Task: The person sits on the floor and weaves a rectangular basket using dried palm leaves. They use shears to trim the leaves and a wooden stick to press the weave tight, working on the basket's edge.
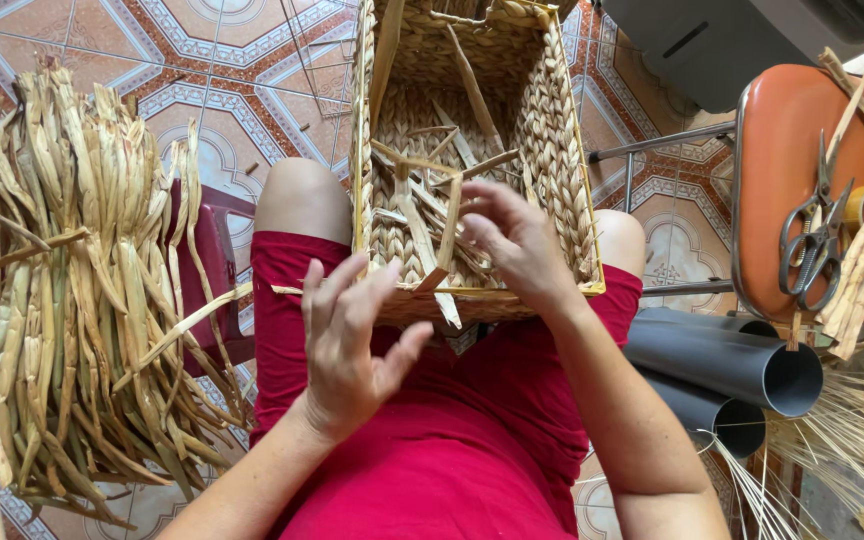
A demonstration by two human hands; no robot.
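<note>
- Right hand (514,240): fingers (480,200) curled inside the near end of the basket, pinching a flat dried strand (449,232) that stands up from the weave; thumb and forefinger close on its upper part.
- Left hand (352,345): held just in front of the basket's near wall, fingers spread and slightly bent, holding nothing; it hovers over the lap.
- Strand: judged light, thin and papery, stiff along its length yet likely to crack if folded sharply; best taken near the point where it leaves the weave, with a flat pinch across its width.
- Basket (552,130): woven of braided straw-coloured fibre over a wire frame, resting on the person's knees, open side toward the camera, loose strand ends lying inside. Judged light and fairly rigid; the rim wire offers the firmest hold.
- Bundle of dried strands (72,290): a thick sheaf on a dark red stool to the left, well apart from both hands.
- Scissors (817,235): on an orange chair seat (777,150) to the right, beside more strands.
- Grey pipes (727,365): lying below the chair, on the patterned tile floor (222,70).
</note>
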